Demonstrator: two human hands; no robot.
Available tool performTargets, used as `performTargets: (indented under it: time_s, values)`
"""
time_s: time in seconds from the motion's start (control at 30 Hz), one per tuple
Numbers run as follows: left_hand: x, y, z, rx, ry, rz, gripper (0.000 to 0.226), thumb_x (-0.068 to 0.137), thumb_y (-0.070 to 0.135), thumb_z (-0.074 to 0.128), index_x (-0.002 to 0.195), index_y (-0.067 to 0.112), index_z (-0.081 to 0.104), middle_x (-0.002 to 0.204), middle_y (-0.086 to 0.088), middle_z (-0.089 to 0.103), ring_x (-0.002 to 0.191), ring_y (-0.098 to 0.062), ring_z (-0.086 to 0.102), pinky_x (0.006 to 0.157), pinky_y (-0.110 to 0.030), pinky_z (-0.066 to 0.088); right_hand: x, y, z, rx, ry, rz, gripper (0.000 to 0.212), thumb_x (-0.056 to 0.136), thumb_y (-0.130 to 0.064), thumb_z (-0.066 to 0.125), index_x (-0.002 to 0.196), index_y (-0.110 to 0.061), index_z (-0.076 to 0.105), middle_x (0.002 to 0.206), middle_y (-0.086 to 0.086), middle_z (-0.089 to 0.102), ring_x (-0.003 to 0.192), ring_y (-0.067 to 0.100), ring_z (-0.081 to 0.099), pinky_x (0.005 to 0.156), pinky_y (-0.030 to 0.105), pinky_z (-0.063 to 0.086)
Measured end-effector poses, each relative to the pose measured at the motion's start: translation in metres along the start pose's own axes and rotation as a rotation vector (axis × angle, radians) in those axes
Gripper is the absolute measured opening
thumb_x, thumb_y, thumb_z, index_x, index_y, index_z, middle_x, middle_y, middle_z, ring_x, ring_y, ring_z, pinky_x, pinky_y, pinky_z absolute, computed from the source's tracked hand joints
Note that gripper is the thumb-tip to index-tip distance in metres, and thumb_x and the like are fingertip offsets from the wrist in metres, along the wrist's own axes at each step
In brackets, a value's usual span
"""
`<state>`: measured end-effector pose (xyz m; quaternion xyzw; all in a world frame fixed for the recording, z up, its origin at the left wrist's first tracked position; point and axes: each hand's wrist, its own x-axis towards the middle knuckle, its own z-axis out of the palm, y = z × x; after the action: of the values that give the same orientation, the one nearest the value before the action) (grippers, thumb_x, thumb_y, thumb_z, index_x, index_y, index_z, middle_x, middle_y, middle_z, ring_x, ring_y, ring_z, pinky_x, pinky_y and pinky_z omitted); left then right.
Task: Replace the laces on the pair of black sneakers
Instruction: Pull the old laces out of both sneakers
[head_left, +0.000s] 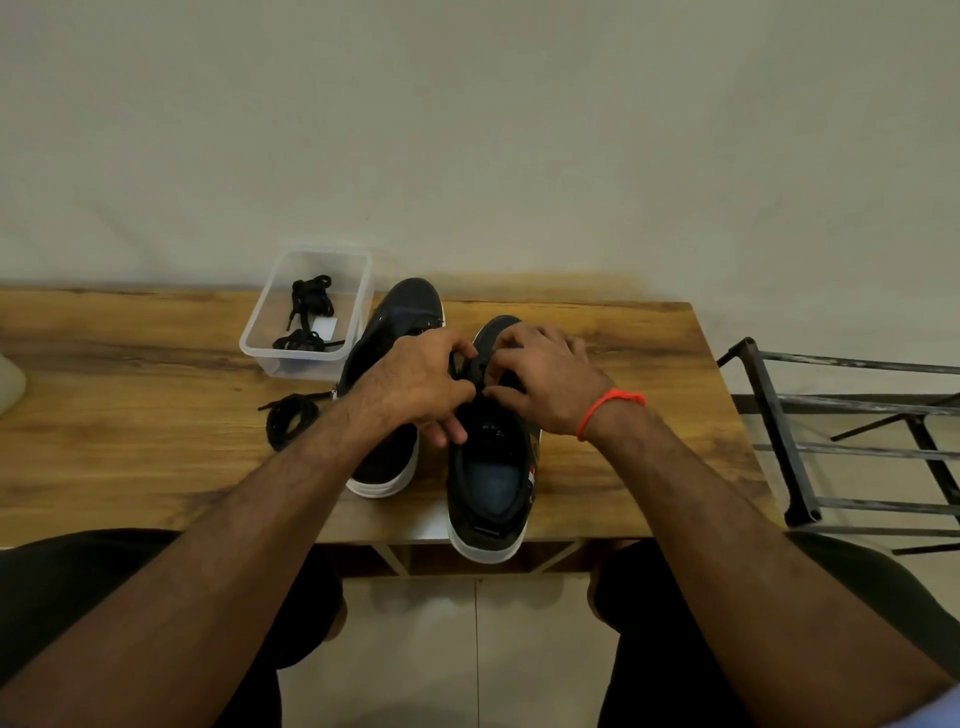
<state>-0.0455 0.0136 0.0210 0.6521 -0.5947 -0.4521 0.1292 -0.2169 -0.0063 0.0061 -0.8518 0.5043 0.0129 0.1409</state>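
Two black sneakers with white soles stand on the wooden table (130, 364), toes pointing away from me. The right sneaker (493, 483) sits with its heel over the near edge. My left hand (415, 384) and my right hand (545, 379) meet over its tongue, fingers pinched on the black lace (475, 371) threaded there. The left sneaker (395, 317) lies behind my left hand, partly hidden. A loose black lace (288, 418) is coiled on the table to the left. A clear plastic box (260, 345) holds more black laces (309, 306).
The table stands against a plain wall. A dark metal rack (779, 431) stands to the right of the table. A pale object (10, 379) shows at the left edge. My knees are under the near edge, over a tiled floor.
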Motion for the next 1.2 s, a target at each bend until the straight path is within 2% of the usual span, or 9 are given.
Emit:
performTargets:
  time_s: [0.23, 0.37, 0.47, 0.53, 0.7, 0.83, 0.97, 1.07, 1.2]
  values:
    - [0.000, 0.000, 0.000, -0.012, -0.008, -0.010, 0.055, 0.096, 0.008, 0.065, 0.143, 0.023, 0.042, 0.101, -0.013, 0.072, 0.065, -0.021, 0.076, 0.054, -0.031, 0.061, -0.002, -0.002, -0.005, 0.032, 0.035, 0.052, 0.014, 0.091, -0.043, 0.061, 0.097, -0.031, 0.065, 0.133, -0.008, 0.048, 0.130, 0.024, 0.034, 0.103, 0.051, 0.034]
    - [0.000, -0.001, -0.002, -0.028, -0.012, -0.028, 0.053, 0.096, 0.007, 0.065, 0.141, 0.023, 0.043, 0.109, -0.014, 0.070, 0.065, -0.021, 0.076, 0.051, -0.029, 0.060, -0.001, 0.035, -0.027, 0.170, 0.296, 0.420, 0.016, 0.083, -0.039, 0.064, 0.076, -0.027, 0.057, 0.103, 0.001, 0.058, 0.101, 0.028, 0.055, 0.087, 0.048, 0.052]
    - [0.001, -0.001, -0.001, -0.031, -0.013, -0.031, 0.053, 0.096, 0.006, 0.064, 0.141, 0.023, 0.043, 0.112, -0.016, 0.069, 0.065, -0.021, 0.076, 0.050, -0.029, 0.060, -0.007, 0.066, -0.029, 0.054, 0.205, 0.609, 0.018, 0.090, -0.041, 0.059, 0.092, -0.024, 0.063, 0.108, 0.008, 0.062, 0.104, 0.032, 0.056, 0.089, 0.050, 0.054]
    - [0.001, -0.001, 0.000, -0.030, -0.014, -0.028, 0.053, 0.096, 0.006, 0.065, 0.142, 0.023, 0.043, 0.112, -0.016, 0.068, 0.064, -0.021, 0.076, 0.049, -0.028, 0.059, -0.007, 0.065, -0.022, 0.045, 0.174, 0.543, 0.013, 0.093, -0.039, 0.058, 0.095, -0.026, 0.062, 0.117, 0.006, 0.059, 0.113, 0.032, 0.052, 0.096, 0.049, 0.049]
    - [0.001, -0.001, 0.000, -0.018, -0.009, -0.012, 0.055, 0.096, 0.008, 0.066, 0.144, 0.023, 0.042, 0.107, -0.015, 0.070, 0.064, -0.021, 0.076, 0.050, -0.028, 0.059, 0.002, 0.018, -0.014, 0.120, 0.045, 0.036, 0.012, 0.090, -0.047, 0.066, 0.095, -0.037, 0.062, 0.124, -0.003, 0.051, 0.126, 0.022, 0.037, 0.104, 0.044, 0.033]
    - [0.000, 0.000, -0.001, 0.000, -0.010, -0.011, 0.054, 0.096, 0.009, 0.065, 0.144, 0.022, 0.042, 0.096, -0.014, 0.072, 0.063, -0.020, 0.075, 0.049, -0.027, 0.058, 0.004, 0.003, 0.000, 0.063, -0.010, 0.041, 0.024, 0.093, -0.047, 0.063, 0.109, -0.029, 0.067, 0.135, -0.003, 0.045, 0.134, 0.023, 0.030, 0.109, 0.049, 0.029]
    - [0.000, 0.001, 0.000, -0.001, -0.013, -0.019, 0.055, 0.096, 0.008, 0.065, 0.145, 0.022, 0.042, 0.102, -0.014, 0.072, 0.063, -0.020, 0.075, 0.049, -0.027, 0.059, 0.002, 0.005, -0.005, 0.055, 0.027, 0.040, 0.014, 0.092, -0.043, 0.063, 0.097, -0.031, 0.065, 0.130, -0.005, 0.048, 0.130, 0.022, 0.032, 0.102, 0.047, 0.030]
    - [0.000, 0.002, -0.001, -0.011, -0.019, -0.036, 0.055, 0.097, 0.007, 0.064, 0.144, 0.023, 0.042, 0.105, -0.017, 0.071, 0.062, -0.020, 0.075, 0.046, -0.025, 0.056, 0.000, 0.023, -0.020, 0.122, 0.183, 0.238, 0.015, 0.084, -0.039, 0.064, 0.075, -0.030, 0.056, 0.110, -0.003, 0.054, 0.113, 0.024, 0.047, 0.095, 0.045, 0.043]
    - [0.000, 0.001, -0.002, -0.008, -0.023, -0.039, 0.054, 0.097, 0.006, 0.062, 0.144, 0.023, 0.042, 0.105, -0.019, 0.070, 0.060, -0.020, 0.075, 0.044, -0.023, 0.054, -0.010, 0.059, -0.039, 0.111, 0.284, 0.580, 0.018, 0.089, -0.037, 0.062, 0.095, -0.021, 0.057, 0.112, 0.006, 0.055, 0.109, 0.030, 0.050, 0.091, 0.048, 0.047]
